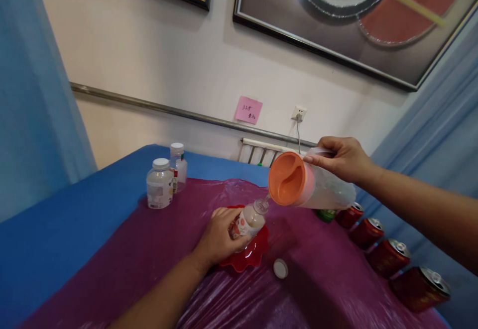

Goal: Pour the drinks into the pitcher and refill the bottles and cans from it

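My left hand is wrapped round a small clear bottle with a printed label, its open neck tilted up to the right. Under the bottle lies a red scalloped dish with a shiny, wet-looking bottom. My right hand grips the handle of a translucent pitcher with an orange lid. The pitcher is tipped to the left, and its lid's edge is close to the bottle's mouth, where a thin stream of clear liquid shows. A white cap lies right of the dish.
Two capped clear containers, a wide jar and a taller bottle, stand at the back left. Several red cans line the right edge, with a green can behind. Purple plastic sheeting covers part of the blue tabletop.
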Demonstrator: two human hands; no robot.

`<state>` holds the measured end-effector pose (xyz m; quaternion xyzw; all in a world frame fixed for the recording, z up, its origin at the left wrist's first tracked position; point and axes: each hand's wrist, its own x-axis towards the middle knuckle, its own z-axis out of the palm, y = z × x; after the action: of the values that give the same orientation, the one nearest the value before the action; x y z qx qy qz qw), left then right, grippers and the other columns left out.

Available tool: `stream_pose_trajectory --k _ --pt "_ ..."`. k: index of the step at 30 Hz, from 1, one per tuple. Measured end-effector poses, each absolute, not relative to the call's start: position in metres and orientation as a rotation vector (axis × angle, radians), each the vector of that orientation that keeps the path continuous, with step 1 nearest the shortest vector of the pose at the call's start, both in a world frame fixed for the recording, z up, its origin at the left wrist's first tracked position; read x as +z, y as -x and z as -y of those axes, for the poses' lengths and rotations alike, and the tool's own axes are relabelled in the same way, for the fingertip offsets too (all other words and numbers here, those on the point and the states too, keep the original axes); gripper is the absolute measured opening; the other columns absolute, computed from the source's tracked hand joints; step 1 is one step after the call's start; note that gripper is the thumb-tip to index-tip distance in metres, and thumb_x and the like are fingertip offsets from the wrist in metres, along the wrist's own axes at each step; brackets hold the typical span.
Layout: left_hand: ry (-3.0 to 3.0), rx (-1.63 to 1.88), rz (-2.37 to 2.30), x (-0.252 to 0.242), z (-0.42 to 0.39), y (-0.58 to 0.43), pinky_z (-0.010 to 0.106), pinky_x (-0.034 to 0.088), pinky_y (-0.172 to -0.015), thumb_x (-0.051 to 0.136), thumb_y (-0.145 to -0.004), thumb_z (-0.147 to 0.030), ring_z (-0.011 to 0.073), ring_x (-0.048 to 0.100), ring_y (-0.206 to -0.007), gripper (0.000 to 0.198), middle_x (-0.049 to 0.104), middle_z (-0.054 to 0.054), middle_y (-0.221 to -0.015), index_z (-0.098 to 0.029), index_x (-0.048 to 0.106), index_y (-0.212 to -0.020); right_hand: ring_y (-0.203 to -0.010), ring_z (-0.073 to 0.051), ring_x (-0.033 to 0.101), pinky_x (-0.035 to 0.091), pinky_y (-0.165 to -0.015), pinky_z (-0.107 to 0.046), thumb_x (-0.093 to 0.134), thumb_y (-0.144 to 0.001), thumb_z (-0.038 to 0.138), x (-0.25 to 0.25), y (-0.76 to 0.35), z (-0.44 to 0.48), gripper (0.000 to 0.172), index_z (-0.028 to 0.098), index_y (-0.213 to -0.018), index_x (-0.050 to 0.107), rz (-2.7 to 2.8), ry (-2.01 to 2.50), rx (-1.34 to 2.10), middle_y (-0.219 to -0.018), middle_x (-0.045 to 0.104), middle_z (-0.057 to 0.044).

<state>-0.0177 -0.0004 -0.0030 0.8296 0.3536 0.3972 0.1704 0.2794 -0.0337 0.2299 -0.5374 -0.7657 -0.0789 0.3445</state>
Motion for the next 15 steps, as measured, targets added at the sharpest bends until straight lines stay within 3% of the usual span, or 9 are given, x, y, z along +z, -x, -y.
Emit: stream_pose_trajectory --k 8,15 --pt "-2.346 1.112 -1.010 -0.003 0.000 0.018 0.045 0.043 -0.098 0.077 -0.069 -0.033 0.0271 0.064 -0.102 0.053 0.073 0.004 -0.111 -0.026 0.064 -0.120 -0.053 -0.012 0.035 0.026 -0.048 -0.026 0.072 -0.073 0.070 0.209 -0.282 0.030 0.053 0.021 -0.060 0.052 1.925 1.403 -0.105 -0.055 0.038 0.005" --pt "-2.342 1.138 -1.015 -0.004 0.001 0.017 0.046 0.045 -0.095 0.077 -0.071 -0.038 0.0285 0.066 -0.101 0.053 0.073 0.006 -0.112 -0.026 0.064 -0.120 -0.054 -0.010 0.033 0.025 -0.051 -0.024 0.076 -0.072 0.062 0.154 -0.295 0.021 0.050 0.020 -0.059 0.052 1.673 1.317 0.164 -0.055 0.037 0.007"
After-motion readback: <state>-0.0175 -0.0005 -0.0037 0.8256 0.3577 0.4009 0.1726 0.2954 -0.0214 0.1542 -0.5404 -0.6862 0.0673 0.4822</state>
